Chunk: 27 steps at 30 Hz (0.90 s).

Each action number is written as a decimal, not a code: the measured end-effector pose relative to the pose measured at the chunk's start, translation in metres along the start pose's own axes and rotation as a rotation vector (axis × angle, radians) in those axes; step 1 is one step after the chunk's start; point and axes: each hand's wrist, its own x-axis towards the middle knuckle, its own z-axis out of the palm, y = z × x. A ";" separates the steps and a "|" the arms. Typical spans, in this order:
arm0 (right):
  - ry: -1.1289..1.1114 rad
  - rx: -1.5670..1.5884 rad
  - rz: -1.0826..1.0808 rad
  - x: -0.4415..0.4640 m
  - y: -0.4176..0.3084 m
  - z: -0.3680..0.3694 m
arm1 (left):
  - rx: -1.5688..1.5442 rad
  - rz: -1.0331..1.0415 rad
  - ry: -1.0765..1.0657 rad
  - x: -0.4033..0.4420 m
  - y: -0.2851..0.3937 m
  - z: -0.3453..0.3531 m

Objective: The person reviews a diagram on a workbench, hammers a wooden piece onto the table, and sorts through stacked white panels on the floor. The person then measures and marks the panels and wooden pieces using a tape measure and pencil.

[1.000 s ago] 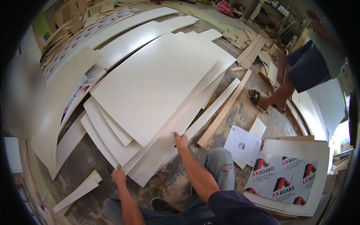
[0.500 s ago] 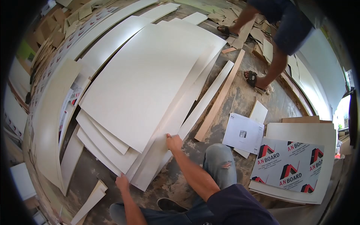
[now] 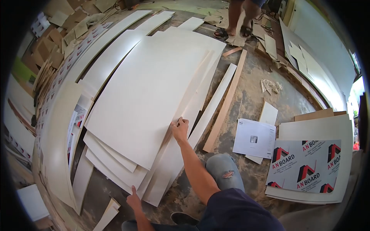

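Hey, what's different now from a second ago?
The right hand has moved forward and inward, to the edge of the large white panel. The other person's legs have gone from the right side to near its far end. The left hand stays at a lower white board's corner; the printed sheet and ANBOARD panel haven't moved.

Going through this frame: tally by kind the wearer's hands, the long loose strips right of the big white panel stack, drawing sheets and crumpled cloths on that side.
Left hand and right hand: 2
White strip and tan strip: 2
Printed drawing sheet: 1
Crumpled cloth: 1
Total: 6
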 end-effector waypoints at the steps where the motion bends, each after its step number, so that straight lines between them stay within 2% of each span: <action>1: -0.017 0.041 0.009 0.002 0.003 0.003 | 0.004 0.003 0.003 -0.003 0.004 -0.003; 7: -0.108 0.498 0.026 0.017 0.013 -0.010 | 0.298 0.093 -0.047 -0.031 0.042 -0.017; 17: -0.175 0.370 -0.115 0.041 0.005 -0.006 | 0.385 0.128 -0.051 -0.044 0.071 -0.010; 21: -0.198 0.327 -0.080 0.055 0.022 -0.013 | 0.372 0.122 -0.003 -0.044 0.067 -0.003; 23: -0.078 0.067 -0.052 0.056 0.021 -0.024 | 0.367 0.081 0.001 -0.042 0.066 -0.001; 24: -0.074 0.070 -0.065 0.052 0.017 -0.027 | 0.368 0.029 0.014 -0.042 0.065 0.001; 26: 0.492 -0.226 0.206 0.031 0.011 -0.025 | 0.296 0.026 0.072 -0.043 0.055 0.006; 27: 0.497 -0.254 0.271 0.022 0.010 -0.020 | 0.235 0.026 0.127 -0.044 0.051 0.008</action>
